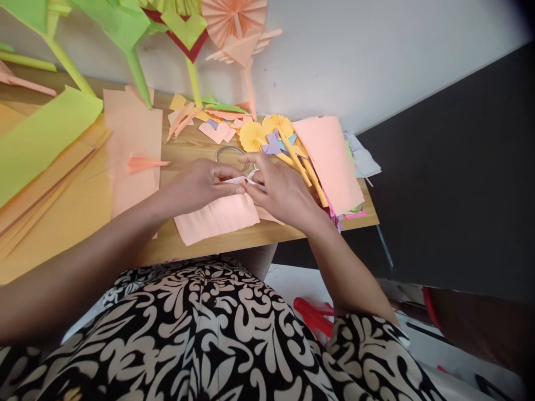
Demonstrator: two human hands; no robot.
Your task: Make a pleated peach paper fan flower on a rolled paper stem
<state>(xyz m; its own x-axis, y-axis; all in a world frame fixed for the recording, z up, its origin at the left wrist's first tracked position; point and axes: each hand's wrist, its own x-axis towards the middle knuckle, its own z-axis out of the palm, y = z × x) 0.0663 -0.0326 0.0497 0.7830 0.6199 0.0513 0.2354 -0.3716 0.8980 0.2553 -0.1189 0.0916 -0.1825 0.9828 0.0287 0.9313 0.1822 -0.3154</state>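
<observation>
My left hand (203, 186) has its thumb and fingers pinched on a pale strip of paper (234, 180), coming in from the left. From the right, my right hand (280, 189) grips the same strip near its other end, fingertips almost meeting those of the left. Part of the strip is hidden by the fingers. Just below both hands lies a pink paper sheet (219, 220) with faint creases; whether it joins the strip I cannot tell. Behind the fingers, a clear ring like a roll of tape (229, 150) rests on the wooden table (184, 147).
Yellow paper fans on rolled stems (252, 136) and a pink paper stack (332, 161) sit to the right. Pink heart cut-outs (215, 132) lie behind. A fringed orange piece (144, 163) and large coloured sheets (54, 195) are at left. Paper flowers (236, 22) lean on the wall.
</observation>
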